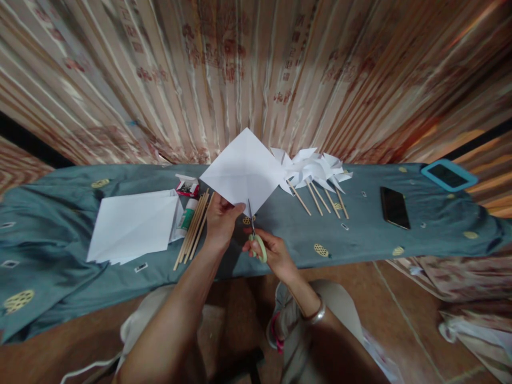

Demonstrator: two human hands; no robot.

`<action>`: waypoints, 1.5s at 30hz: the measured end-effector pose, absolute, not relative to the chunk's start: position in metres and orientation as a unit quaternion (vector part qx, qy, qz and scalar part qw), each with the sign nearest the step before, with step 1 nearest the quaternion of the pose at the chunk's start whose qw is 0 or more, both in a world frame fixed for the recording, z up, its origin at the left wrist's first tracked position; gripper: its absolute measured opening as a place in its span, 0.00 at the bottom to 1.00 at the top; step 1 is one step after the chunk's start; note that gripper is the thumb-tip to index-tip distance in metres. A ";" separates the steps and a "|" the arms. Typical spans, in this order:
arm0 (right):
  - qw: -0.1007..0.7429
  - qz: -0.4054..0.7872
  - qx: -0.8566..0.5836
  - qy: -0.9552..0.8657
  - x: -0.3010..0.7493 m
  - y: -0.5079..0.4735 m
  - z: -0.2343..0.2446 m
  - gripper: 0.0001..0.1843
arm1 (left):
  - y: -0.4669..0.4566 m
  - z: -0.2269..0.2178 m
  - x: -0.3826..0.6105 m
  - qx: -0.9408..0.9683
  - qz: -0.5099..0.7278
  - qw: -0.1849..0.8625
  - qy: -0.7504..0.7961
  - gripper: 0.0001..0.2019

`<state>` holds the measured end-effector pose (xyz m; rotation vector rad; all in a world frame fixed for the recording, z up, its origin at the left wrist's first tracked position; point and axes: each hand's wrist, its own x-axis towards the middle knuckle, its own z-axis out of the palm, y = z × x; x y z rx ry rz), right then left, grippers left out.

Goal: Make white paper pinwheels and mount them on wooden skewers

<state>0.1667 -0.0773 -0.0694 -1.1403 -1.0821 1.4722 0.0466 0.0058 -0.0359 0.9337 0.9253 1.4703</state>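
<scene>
My left hand (221, 218) grips a square sheet of white paper (244, 165) near its lower corner, thumb on top. The sheet is held up with one corner toward me and shows faint crease lines. My right hand (272, 249) is closed round the pale green handles of a pair of scissors (259, 246). Their blades point away from me and meet the paper's near corner, just right of my left thumb. Wooden sticks (194, 229) lie close to the left hand. Behind the sheet's right side are several white paper pinwheels (312, 168) on sticks.
A stack of white paper (132, 226) lies at the left, beside a green-and-white glue stick (186, 216) and an open red-and-white box (187, 185). To the right are a black phone (394, 207) and a blue-framed tablet (449, 175). A patterned curtain (256, 69) hangs behind the cloth-covered table (288, 234).
</scene>
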 end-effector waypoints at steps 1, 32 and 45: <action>0.473 0.603 -0.467 -0.441 0.167 -0.077 -0.070 0.29 | 0.006 -0.036 0.047 0.393 0.623 0.552 0.391 0.17; 0.482 0.587 -0.481 -0.437 0.166 -0.076 -0.072 0.26 | 0.004 -0.035 0.047 0.404 0.603 0.554 0.407 0.18; 0.479 0.565 -0.494 -0.456 0.170 -0.076 -0.068 0.25 | 0.000 -0.037 0.050 0.398 0.583 0.581 0.405 0.19</action>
